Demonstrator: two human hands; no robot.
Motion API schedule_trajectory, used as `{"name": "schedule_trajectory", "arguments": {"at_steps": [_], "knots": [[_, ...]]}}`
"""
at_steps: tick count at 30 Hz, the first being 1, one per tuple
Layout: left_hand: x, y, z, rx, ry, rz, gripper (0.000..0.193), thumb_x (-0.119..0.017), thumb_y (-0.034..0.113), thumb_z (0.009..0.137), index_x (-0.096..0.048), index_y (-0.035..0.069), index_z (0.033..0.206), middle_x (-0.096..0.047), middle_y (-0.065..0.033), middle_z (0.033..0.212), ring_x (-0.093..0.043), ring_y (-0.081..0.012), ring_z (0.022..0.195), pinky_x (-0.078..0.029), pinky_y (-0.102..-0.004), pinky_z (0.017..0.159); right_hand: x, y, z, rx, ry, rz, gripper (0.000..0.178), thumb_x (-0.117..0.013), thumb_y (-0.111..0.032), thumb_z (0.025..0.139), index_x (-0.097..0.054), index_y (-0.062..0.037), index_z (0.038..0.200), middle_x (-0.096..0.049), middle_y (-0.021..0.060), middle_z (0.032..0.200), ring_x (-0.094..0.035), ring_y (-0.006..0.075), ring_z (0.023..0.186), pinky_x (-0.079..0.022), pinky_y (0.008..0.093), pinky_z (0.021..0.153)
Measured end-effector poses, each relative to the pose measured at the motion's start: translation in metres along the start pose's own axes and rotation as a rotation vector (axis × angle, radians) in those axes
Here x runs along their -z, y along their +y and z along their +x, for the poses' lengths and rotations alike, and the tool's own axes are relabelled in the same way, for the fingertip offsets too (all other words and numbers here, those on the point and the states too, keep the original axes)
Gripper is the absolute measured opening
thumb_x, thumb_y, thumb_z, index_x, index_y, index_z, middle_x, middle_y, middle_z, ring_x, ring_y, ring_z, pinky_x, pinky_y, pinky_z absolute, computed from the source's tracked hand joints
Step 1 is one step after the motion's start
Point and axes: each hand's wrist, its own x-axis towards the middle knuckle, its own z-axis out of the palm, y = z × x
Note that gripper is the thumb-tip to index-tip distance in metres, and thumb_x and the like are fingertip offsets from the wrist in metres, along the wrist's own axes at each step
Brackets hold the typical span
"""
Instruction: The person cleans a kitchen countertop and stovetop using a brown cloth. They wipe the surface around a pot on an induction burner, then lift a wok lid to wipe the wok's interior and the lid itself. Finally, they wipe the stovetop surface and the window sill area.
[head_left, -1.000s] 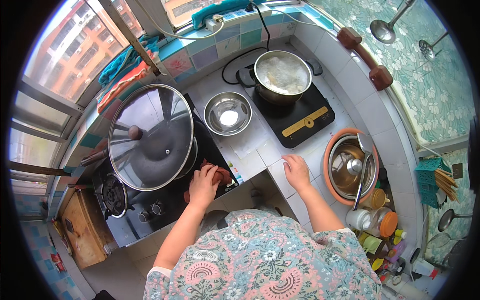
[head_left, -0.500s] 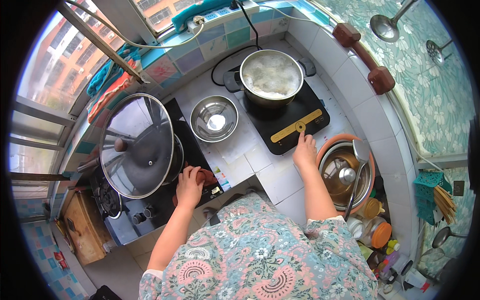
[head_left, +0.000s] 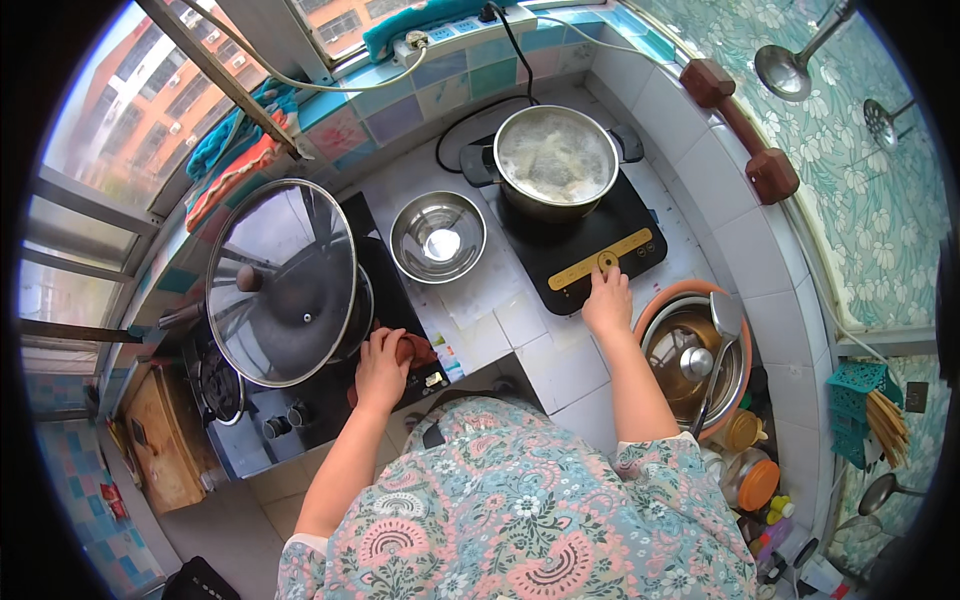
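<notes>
My right hand (head_left: 607,304) reaches the front of a black induction cooker (head_left: 575,290), its fingertips at the round control on the gold panel (head_left: 570,272). Its fingers are slightly bent and hold nothing. On the cooker, a steel pot (head_left: 556,160) with dark side handles holds cloudy, foaming liquid. My left hand (head_left: 381,372) rests with bent fingers on a reddish-brown cloth (head_left: 421,351) at the front edge of the gas stove, gripping it. Beside that hand stands a dark wok (head_left: 364,305) under a large glass lid (head_left: 275,300) with a brown knob.
An empty steel bowl (head_left: 438,238) sits between the stoves. Right of my right forearm, an orange basin (head_left: 742,375) contains a lidded pan and a spatula (head_left: 725,315). Jars (head_left: 757,484) crowd the lower right. A red-brown dumbbell (head_left: 740,128) lies on the ledge; a cable runs behind the pot.
The whole view has shifted slightly. My right fingertips have drawn a little lower at the round control. Foam in the pot looks different; my left hand stays on the cloth.
</notes>
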Motion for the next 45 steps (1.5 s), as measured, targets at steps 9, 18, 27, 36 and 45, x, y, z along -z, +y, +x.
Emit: {"name": "schedule_trajectory", "arguments": {"at_steps": [9,18,27,36,45], "knots": [[0.004,-0.007,-0.024,-0.061,0.036,0.053,0.050,-0.072,0.015,0.077,-0.058,0.017,0.125,-0.053,0.0005,0.126,-0.053,-0.0285,0.106,-0.051,-0.0423,0.086,0.009,-0.086,-0.087,0.582,-0.279,0.361,0.033,-0.060,-0.011,0.084,-0.065,-0.0084,0.116,-0.058,0.0090,0.109,-0.053,0.0287,0.105,-0.044,0.0410,0.092],[-0.002,-0.017,-0.060,0.124,0.074,0.103,0.052,-0.069,0.011,0.077,-0.056,0.012,0.127,-0.053,-0.0053,0.125,-0.052,-0.0322,0.104,-0.050,-0.0422,0.087,0.005,-0.105,-0.102,0.785,-0.480,0.440,0.031,-0.058,-0.015,0.088,-0.063,-0.0071,0.118,-0.061,0.0106,0.108,-0.055,0.0291,0.106,-0.046,0.0407,0.092],[-0.017,0.038,-0.036,0.118,-0.428,-1.398,0.041,-0.049,0.013,0.097,-0.044,0.005,0.137,-0.051,-0.0088,0.131,-0.049,-0.0201,0.123,-0.038,-0.0349,0.106,0.021,-0.136,-0.108,0.676,-0.487,0.762,0.079,-0.066,-0.030,0.088,-0.024,-0.0066,0.150,-0.047,0.0188,0.133,-0.047,0.0364,0.123,-0.039,0.0418,0.104],[0.027,0.020,-0.081,0.205,-0.290,-1.126,0.055,-0.049,0.030,0.100,-0.031,0.009,0.147,-0.026,-0.0091,0.147,-0.030,-0.0240,0.138,-0.028,-0.0371,0.114,0.004,-0.174,-0.144,0.190,-0.851,1.364,0.073,-0.069,-0.011,0.085,-0.029,-0.0033,0.146,-0.047,0.0124,0.138,-0.047,0.0237,0.128,-0.038,0.0366,0.107],[0.025,-0.073,-0.149,0.336,-0.134,-1.058,0.050,-0.057,0.017,0.095,-0.041,0.010,0.142,-0.030,-0.0105,0.139,-0.049,-0.0217,0.120,-0.046,-0.0337,0.096,-0.006,-0.232,-0.127,0.643,-0.152,0.319,0.080,-0.066,-0.039,0.084,-0.026,-0.0204,0.152,-0.030,0.0169,0.153,-0.030,0.0400,0.139,-0.029,0.0543,0.109]]}}
